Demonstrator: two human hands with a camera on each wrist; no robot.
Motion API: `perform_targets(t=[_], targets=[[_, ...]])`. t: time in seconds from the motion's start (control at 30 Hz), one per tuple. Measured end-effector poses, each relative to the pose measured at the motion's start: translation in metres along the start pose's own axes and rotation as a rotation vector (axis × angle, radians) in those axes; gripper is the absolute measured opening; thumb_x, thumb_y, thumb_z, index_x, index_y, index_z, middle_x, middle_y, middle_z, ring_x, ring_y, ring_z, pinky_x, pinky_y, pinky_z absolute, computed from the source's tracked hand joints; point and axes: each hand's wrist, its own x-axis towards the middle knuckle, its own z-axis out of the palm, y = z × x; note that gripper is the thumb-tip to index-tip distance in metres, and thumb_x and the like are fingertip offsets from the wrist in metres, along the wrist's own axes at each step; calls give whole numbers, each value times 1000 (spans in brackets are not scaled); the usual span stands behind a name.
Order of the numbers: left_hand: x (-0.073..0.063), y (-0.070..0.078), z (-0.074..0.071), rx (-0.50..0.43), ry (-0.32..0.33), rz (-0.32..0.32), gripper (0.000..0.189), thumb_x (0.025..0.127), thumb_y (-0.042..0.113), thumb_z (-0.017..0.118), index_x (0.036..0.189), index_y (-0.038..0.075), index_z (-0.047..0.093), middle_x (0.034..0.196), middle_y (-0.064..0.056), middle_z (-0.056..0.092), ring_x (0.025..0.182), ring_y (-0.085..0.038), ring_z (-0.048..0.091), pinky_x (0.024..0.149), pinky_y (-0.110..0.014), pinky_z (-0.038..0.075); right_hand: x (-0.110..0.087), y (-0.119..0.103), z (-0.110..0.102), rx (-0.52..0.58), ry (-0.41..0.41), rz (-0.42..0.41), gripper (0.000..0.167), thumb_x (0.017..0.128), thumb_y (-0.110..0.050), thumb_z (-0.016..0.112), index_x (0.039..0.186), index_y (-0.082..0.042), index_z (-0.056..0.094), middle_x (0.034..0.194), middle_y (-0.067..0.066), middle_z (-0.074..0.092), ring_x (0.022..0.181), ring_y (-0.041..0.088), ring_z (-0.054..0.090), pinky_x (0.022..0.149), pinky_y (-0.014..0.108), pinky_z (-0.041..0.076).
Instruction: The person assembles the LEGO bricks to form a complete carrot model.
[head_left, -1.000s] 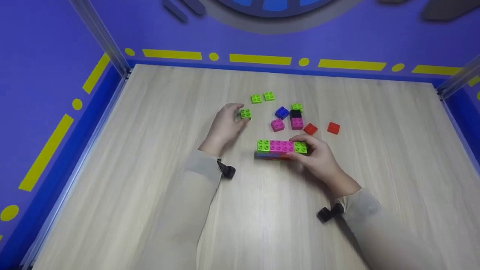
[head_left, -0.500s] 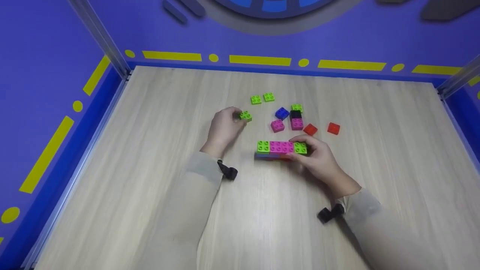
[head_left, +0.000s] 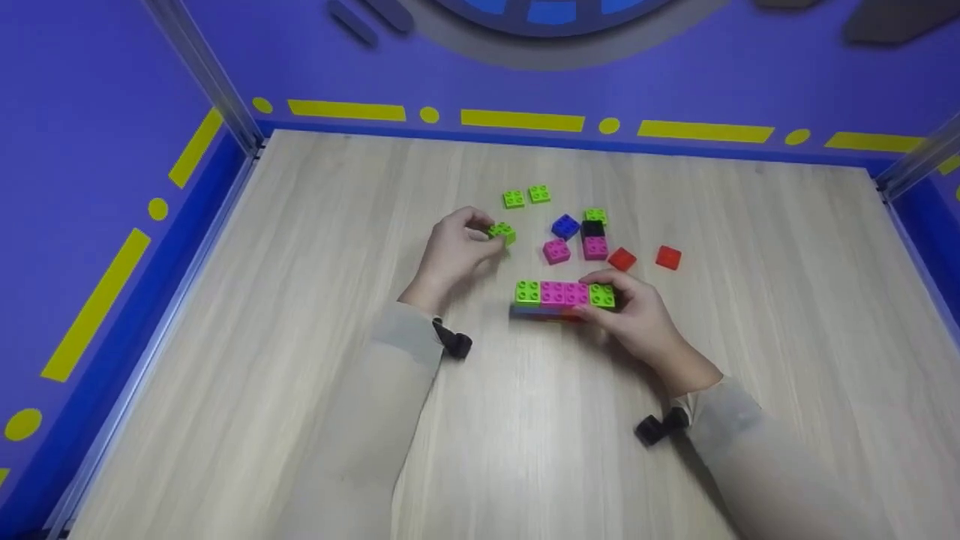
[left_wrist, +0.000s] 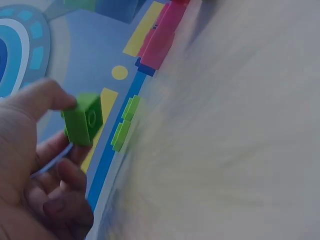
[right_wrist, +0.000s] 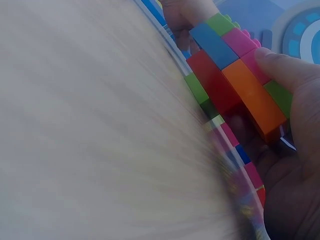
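My left hand pinches a lime green toy brick between thumb and fingers, left of the loose bricks. In the left wrist view that green brick is held tilted, its open underside turned partly toward the camera. My right hand grips the right end of a built brick wall, thumb on the near side. Its top row runs green, pink, pink, green. Below that row, the right wrist view shows a blue brick, an orange brick and a red brick; my palm hides part of the near end.
Beyond the wall lie a blue brick, a pink brick, a black piece between pink and green ones, and two red bricks. Two lime bricks sit farther back. Printed blue panels border the wooden table.
The green brick in my left hand has turned between the fingers and shifted slightly right. My right hand and the brick wall stay in place.
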Motion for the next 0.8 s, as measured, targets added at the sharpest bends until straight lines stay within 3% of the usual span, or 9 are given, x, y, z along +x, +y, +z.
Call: perform_targets(t=[0.17,0.27,0.4,0.67,0.8], targets=[[-3,4,-1,-31,-135,60,39,98,17,86,134,7,75,127,-8,75,95,-15,67,73,-25,56,0,0,0,-7,3,-2,42,94,-9,92,133,-3,76,136,15,74,123,11,67,106,15,52],[-5,9,-1,-25,-227,105,37,100,18,84,135,9,77,132,-8,76,90,-12,61,66,-22,53,0,0,0,-12,1,-1,42,95,-10,92,133,-3,76,137,15,74,124,10,67,106,14,51],[-9,16,-1,-23,-323,164,34,100,17,83,133,7,80,131,-9,77,95,-12,60,73,-22,51,0,-1,0,-12,-1,-3,42,95,-11,92,133,-4,76,138,14,74,125,10,67,107,14,51],[-17,29,1,-33,-451,200,33,97,16,88,129,9,81,113,2,74,94,-11,60,78,-25,49,0,-1,0,-19,-7,4,41,96,-11,91,133,-4,76,135,13,74,121,13,65,104,14,52],[-21,33,1,-12,-510,231,31,96,17,89,125,11,82,113,2,75,92,-12,60,81,-26,50,1,-2,0,-41,-6,2,41,97,-12,91,134,-4,76,136,13,75,121,12,66,103,13,51]])
